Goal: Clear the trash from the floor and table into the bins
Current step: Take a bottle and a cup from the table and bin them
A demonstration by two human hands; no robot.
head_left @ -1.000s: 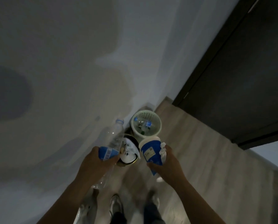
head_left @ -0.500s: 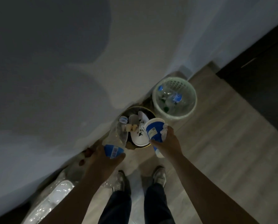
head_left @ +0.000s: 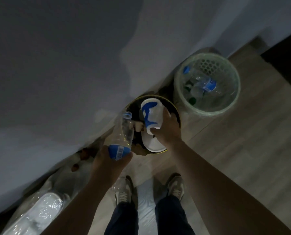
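Note:
My right hand [head_left: 167,131] grips a blue and white paper cup [head_left: 151,114], tilted on its side right above the dark round bin [head_left: 176,109] by the wall. That bin holds a white container [head_left: 152,144] and other scraps. My left hand [head_left: 110,161] holds a clear plastic bottle [head_left: 124,136] with a blue label, its capless neck pointing over the dark bin's left rim. To the right stands a pale green mesh bin [head_left: 232,99] with several plastic bottles inside.
A grey wall runs along the left. A clear plastic bag with white contents [head_left: 38,212] lies on the floor at the lower left, with small brown bits [head_left: 75,167] near it. My shoes [head_left: 124,192] stand on wooden flooring. A dark door [head_left: 287,48] is at the right.
The view has closed in on the two bins. My right hand has moved the cup forward over the dark bin and tipped it sideways. The bottle stays in my left hand.

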